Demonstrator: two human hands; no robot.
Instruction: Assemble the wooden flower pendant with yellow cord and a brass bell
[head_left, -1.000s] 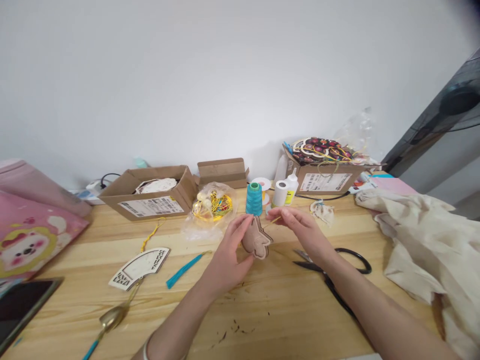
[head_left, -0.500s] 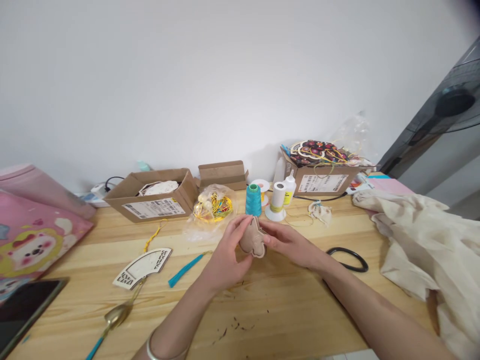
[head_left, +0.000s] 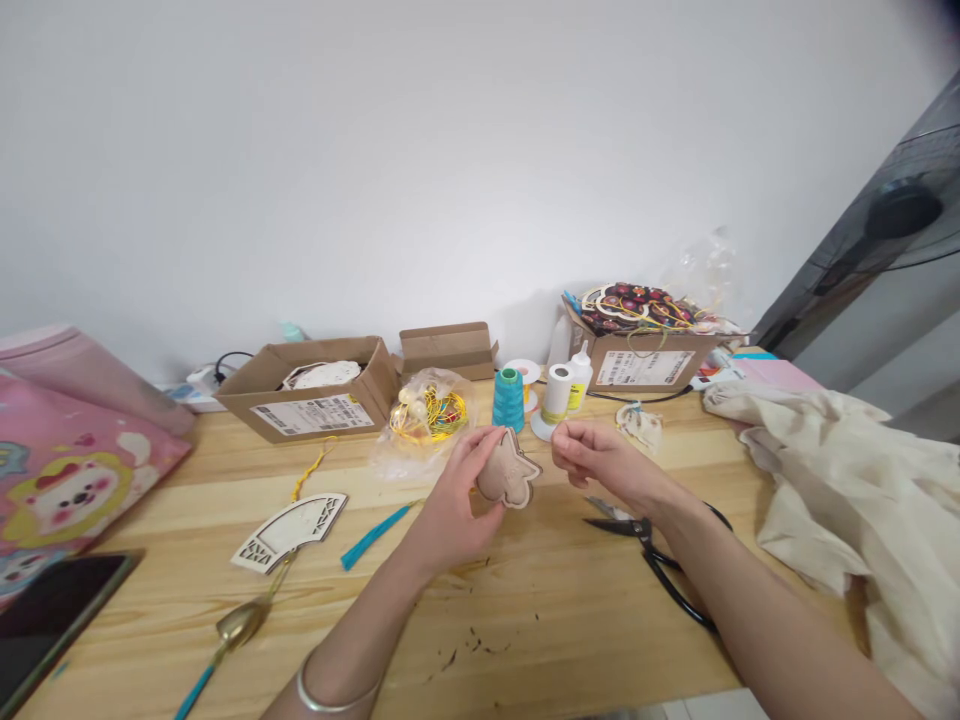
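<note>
Flanking one pouch (head_left: pixel 508 475), two hands (head_left: pixel 525 480).

White shipping labels on the cardboard boxes (head_left: pixel 315 395) carry print too small to read.

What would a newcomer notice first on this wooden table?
Probably the small tan stuffed pouch at the centre, held up by the left hand, with the right hand pinched just beside it. Behind stands a teal thread spool. Black scissors lie on the table under the right forearm.
</note>
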